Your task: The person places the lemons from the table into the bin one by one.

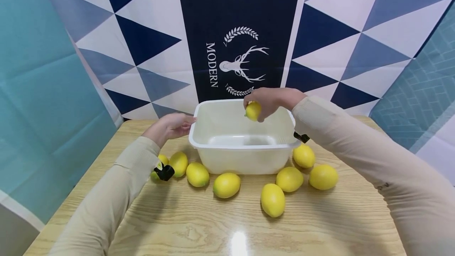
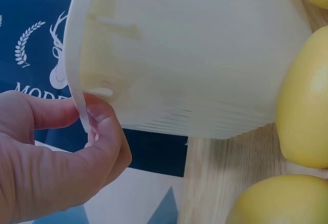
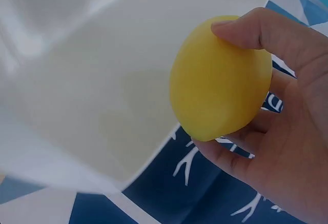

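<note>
A white plastic basin [image 1: 245, 161] stands toward the back of the wooden table, its visible floor bare. At its left end my left hand [image 1: 174, 125] pinches the rim, thumb [image 2: 56, 112] on the outer side and fingers curled beneath the lip. My right hand [image 1: 268, 102] holds a lemon [image 1: 253, 111] over the back part of the basin, above the rim. In the right wrist view the thumb presses one side of the lemon [image 3: 220, 80] while the fingers wrap behind it.
Several lemons lie around the basin: one lemon [image 1: 226, 185] in front, another lemon [image 1: 273, 200] nearer me, a lemon [image 1: 323, 177] at right and a lemon [image 1: 178, 164] at left. A patterned cloth [image 1: 153, 42] hangs right behind the table [image 1: 199, 228].
</note>
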A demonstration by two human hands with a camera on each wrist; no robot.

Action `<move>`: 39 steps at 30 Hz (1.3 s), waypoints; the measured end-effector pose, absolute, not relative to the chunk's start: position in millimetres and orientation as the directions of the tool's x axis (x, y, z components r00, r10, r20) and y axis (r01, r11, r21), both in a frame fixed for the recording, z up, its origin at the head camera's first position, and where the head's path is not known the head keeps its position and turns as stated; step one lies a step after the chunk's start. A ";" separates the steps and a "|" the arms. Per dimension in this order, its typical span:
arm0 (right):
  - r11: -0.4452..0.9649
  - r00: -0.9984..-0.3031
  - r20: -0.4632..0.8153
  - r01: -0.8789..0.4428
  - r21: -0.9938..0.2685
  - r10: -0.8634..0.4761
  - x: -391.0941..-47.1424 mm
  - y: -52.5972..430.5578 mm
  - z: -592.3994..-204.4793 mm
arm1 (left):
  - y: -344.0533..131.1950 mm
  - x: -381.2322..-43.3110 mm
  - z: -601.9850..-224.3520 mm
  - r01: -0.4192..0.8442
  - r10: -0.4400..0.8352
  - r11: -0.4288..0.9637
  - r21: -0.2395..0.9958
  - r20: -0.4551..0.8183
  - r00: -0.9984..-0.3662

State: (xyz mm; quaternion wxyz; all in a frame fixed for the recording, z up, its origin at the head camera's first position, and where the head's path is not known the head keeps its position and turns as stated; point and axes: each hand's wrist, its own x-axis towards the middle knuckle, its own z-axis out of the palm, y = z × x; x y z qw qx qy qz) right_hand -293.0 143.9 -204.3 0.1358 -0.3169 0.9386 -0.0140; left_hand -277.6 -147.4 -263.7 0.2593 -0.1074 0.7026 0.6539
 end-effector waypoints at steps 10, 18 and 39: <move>0.874 -0.809 -0.342 -0.477 -0.094 -0.479 -303.0 137.1 -212.7 | -147.5 -279.3 -263.8 -0.471 0.175 0.157 0.868 -0.493 -0.852; 0.928 -0.844 -0.392 -0.359 -0.096 -0.367 -302.4 138.8 -213.1 | -147.9 -277.3 -265.0 -0.478 0.171 0.124 0.870 -0.493 -0.853; 0.960 -0.832 -0.498 -0.279 -0.008 -0.246 -299.5 138.4 -214.7 | -149.4 -276.1 -266.3 -0.462 0.178 0.156 0.873 -0.485 -0.856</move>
